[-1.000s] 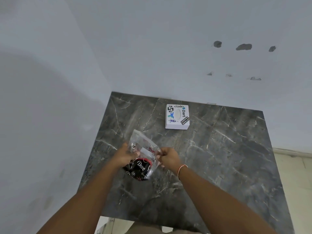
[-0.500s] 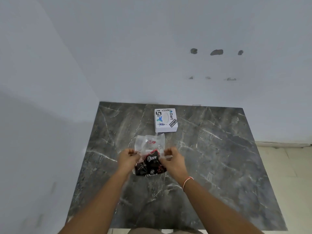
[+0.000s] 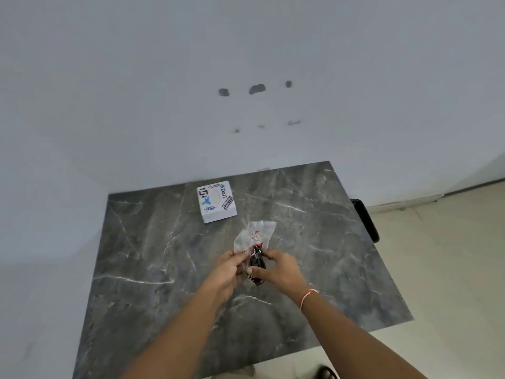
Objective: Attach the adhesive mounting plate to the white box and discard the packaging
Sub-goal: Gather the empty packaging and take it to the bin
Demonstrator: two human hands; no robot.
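A white box covered with stickers lies flat near the far edge of the dark marble table. Nearer to me, both hands hold a clear plastic packet with a black and red item inside it. My left hand pinches the packet's left side. My right hand grips its right side, thumb across the dark lower part. The packet's clear upper end sticks up beyond my fingers. I cannot make out the mounting plate inside.
The table stands in a corner, with white walls at the back and left. A dark object shows past the table's right edge. Pale floor tiles lie to the right.
The packet has been squeezed narrower and turned edge-on between my hands. The camera view has swung, so the table and box sit differently in frame.
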